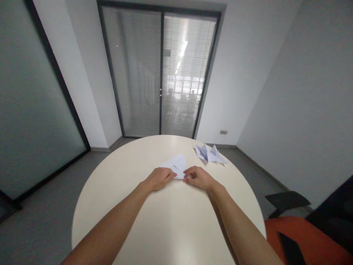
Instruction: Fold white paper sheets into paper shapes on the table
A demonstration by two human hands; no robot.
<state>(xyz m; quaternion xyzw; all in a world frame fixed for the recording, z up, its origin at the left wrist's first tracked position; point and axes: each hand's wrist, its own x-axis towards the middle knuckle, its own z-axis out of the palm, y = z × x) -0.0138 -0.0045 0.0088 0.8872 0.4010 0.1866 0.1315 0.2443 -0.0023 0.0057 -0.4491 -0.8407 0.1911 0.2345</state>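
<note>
Your left hand [160, 179] lies curled at the folded paper's [178, 161] 8 o'clock; grip unclear. Your right hand [199, 177] pinches its 4 o'clock edge, wrist angled towards 5 o'clock.

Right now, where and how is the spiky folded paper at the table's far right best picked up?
Probably by pinching a raised peak of the folded paper, coming from above with the right hand, the nearer one. Its peaks stand up from the table, offering something to pinch, while its right tip lies low.
</note>
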